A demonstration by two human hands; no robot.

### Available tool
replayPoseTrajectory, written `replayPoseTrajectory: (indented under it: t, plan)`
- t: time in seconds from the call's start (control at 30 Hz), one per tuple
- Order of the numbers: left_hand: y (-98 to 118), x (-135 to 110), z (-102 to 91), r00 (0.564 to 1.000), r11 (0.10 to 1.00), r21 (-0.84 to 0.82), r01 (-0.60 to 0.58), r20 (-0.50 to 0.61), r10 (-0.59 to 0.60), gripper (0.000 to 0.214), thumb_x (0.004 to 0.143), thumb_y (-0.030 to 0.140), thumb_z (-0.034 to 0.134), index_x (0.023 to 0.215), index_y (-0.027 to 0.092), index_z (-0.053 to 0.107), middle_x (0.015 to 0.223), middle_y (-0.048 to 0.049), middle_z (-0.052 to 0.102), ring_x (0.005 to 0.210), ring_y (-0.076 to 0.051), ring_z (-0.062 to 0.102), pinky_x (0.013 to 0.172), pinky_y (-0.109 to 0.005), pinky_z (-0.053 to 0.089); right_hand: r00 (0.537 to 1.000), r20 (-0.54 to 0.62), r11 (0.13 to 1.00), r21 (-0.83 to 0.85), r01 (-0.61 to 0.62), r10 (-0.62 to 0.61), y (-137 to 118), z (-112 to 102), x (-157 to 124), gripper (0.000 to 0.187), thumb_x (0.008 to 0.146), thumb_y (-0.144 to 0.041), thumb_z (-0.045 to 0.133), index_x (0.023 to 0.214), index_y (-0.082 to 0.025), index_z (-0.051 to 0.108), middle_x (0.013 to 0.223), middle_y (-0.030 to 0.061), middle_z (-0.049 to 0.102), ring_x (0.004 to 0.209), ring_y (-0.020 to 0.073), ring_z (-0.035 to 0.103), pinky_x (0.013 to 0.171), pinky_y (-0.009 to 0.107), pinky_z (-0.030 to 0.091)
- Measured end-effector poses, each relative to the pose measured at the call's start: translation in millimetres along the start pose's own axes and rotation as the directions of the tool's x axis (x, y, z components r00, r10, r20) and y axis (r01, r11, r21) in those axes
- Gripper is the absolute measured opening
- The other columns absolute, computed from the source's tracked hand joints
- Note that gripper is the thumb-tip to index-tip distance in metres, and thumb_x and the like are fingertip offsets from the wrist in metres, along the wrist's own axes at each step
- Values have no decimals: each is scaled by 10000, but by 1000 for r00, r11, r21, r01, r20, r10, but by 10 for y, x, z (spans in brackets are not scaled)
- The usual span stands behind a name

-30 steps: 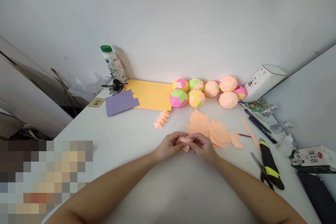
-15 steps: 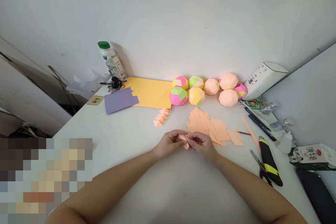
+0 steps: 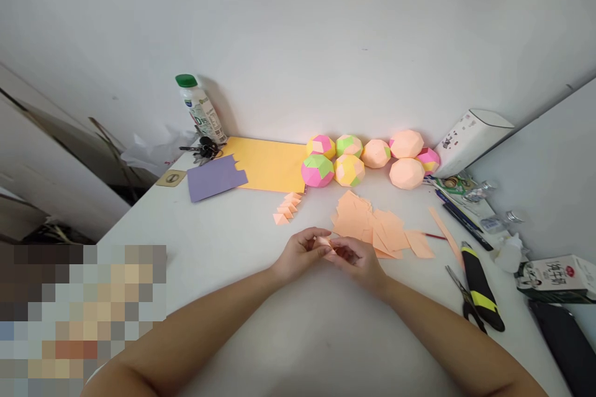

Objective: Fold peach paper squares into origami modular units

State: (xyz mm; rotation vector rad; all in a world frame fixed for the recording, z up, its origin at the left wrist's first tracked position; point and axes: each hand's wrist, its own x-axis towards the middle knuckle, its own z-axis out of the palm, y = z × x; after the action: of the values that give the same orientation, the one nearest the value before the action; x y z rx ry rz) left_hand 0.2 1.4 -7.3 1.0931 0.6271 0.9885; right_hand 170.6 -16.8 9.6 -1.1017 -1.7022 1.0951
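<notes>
Together, both hands (image 3: 298, 255) (image 3: 361, 263) around paper (image 3: 323, 240).

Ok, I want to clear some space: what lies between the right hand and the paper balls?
In the head view, overlapping peach paper pieces lie between the right hand and the paper balls.

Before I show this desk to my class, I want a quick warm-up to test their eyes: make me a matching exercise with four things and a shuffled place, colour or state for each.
Things
1. Bottle
2. Folded paper piece
3. Scissors
4. Keys

Descriptions
A. held in the left hand and right hand
B. near the foot of a bottle
C. green-capped
D. black-handled

Pairs: 1-C, 2-A, 3-D, 4-B
</notes>
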Motion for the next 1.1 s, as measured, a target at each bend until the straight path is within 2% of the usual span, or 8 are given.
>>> replayPoseTrajectory:
  t: [0.1,0.17,0.23,0.33,0.4,0.53,0.77,1.1]
  plan:
    - [0,-3,-2,1000,996,89,-18,15,16,278,788,298,608,1049,214,567,731,10,601,729,-156,640,741,-352,520,999,-25,998,-53,24,-26,10,16,-5,165,796,-250,583,931,-178,645,814,63,674,647,147,602,566,262,497]
    - [5,-5,-5,998,967,248,-54,-17,60,260,793,302,600,1041,226,589,846,-18,557,742,-142,617,695,-317,527,998,-52,998,-62,21,-25,28,21,-8,152,809,-244,564,912,-175,651,781,61,671,640,147,600,563,259,498]
    - [14,-9,-7,993,910,407,-76,-52,106,251,793,309,595,1031,232,609,974,-47,499,675,-102,573,595,-267,518,997,-79,998,-61,20,-25,47,22,-10,139,812,-246,556,884,-176,652,744,54,665,608,141,591,540,252,493]
    - [36,-15,0,990,858,508,-78,-60,126,225,809,327,567,1004,229,622,1107,-73,451,541,-43,490,479,-231,473,994,-105,998,-57,22,-28,58,20,-12,130,810,-256,560,866,-180,650,727,48,661,590,139,588,525,249,494]
    - [56,-22,13,989,838,538,-91,-46,137,186,821,324,552,937,210,642,1045,-67,517,568,-64,504,512,-235,471,994,-105,998,-54,13,-19,51,19,-13,134,809,-264,563,866,-181,651,739,51,664,616,148,602,540,255,506]
    - [91,-39,37,988,823,555,-122,-12,154,170,843,285,528,855,182,663,773,-43,609,713,-133,551,642,-257,468,994,-101,1000,-1,-31,31,32,16,-16,133,799,-288,576,831,-182,650,741,48,668,623,151,615,556,269,536]
    - [95,-35,38,983,834,530,-153,-6,184,167,834,249,535,809,165,677,778,-63,633,724,-146,573,649,-266,474,988,-71,979,159,-126,139,52,16,-17,187,767,-321,609,878,-179,659,815,60,677,720,188,657,616,329,594]
    - [80,-45,23,982,838,525,-147,-26,188,150,823,223,537,773,158,663,765,-62,630,696,-139,565,616,-254,457,993,-2,984,135,-116,117,29,-1,-4,161,798,-312,583,841,-176,657,766,38,651,648,147,629,603,287,574]
